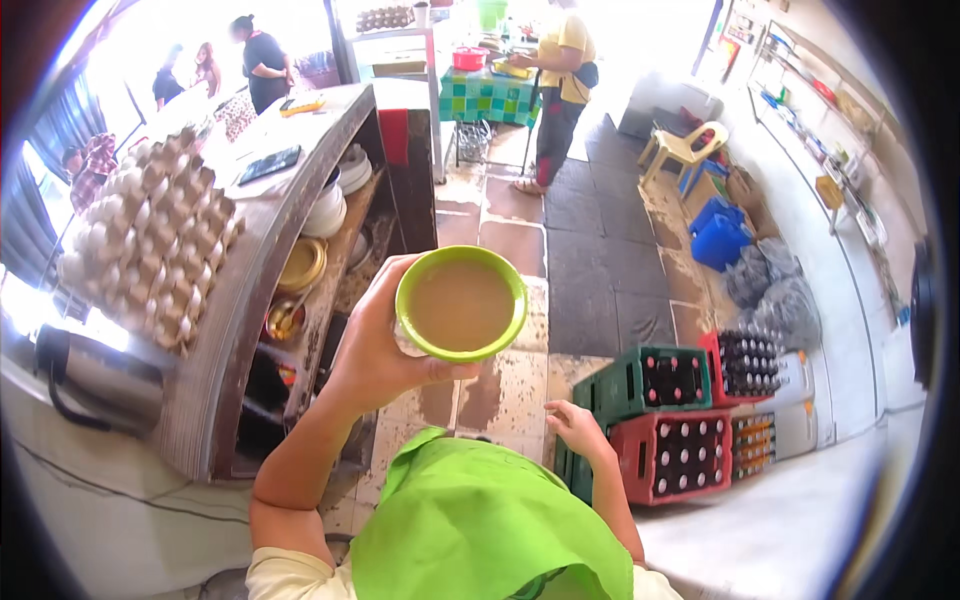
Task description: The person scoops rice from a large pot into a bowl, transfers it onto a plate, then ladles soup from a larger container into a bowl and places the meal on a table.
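My left hand grips a lime-green cup from its left side, with the thumb along the near rim. A milky light-brown liquid fills the cup to a little below the rim. Lower and to the right, my right hand hangs beside my body with nothing in it, its fingers loosely bent and apart. A bright green apron covers my front.
To the left runs a wooden counter with stacked egg trays, a dark tablet-like device and shelved dishes. Crates of bottles stand on the right. Ahead are a person by a checkered-cloth table and a plastic chair.
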The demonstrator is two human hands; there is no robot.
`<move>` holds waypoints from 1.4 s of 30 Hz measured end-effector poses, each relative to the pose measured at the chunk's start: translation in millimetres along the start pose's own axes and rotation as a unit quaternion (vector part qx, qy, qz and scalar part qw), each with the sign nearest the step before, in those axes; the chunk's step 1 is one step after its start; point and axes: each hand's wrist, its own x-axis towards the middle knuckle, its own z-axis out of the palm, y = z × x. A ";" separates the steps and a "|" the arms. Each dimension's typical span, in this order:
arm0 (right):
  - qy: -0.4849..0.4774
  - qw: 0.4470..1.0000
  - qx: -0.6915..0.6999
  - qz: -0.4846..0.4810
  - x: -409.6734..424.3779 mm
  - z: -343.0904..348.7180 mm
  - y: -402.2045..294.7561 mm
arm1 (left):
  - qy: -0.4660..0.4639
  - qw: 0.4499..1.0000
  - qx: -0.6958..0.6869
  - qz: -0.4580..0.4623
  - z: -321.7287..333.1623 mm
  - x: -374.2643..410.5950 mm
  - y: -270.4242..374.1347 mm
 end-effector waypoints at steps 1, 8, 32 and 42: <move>-0.001 1.000 -0.001 -0.005 26.6 -14.7 -2.6 | 0.004 1.000 0.003 0.002 -0.4 21.0 -9.8; -0.016 0.996 0.023 -0.082 199.2 -102.0 2.4 | 0.037 0.999 -0.023 -0.010 -5.1 149.1 -94.1; -0.019 0.852 0.239 0.466 536.5 -205.0 294.9 | 0.175 0.982 -0.053 -0.036 -48.7 619.1 -383.2; 0.092 0.971 0.041 0.217 984.4 -407.1 240.7 | 0.317 0.946 0.028 -0.066 -90.6 752.7 -469.5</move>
